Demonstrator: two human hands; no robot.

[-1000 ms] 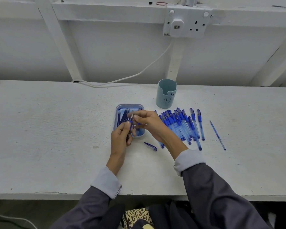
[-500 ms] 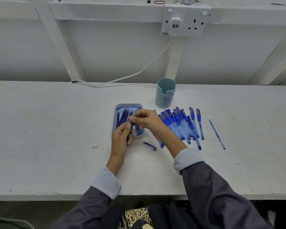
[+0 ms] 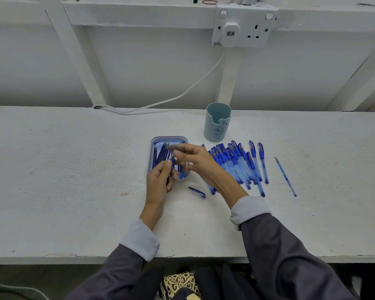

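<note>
Two hands above the blue tray: blue pen, long axis near upright, gripped low by curled fingers of the left hand, upper tip pinched from the right by the right hand.

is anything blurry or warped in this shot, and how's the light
Head view: fingertips of the right hand smear with motion over the blue tray; the left hand, its pen and the loose pens look sharp; light soft, even, no glare; table edges run nearly straight.
</note>
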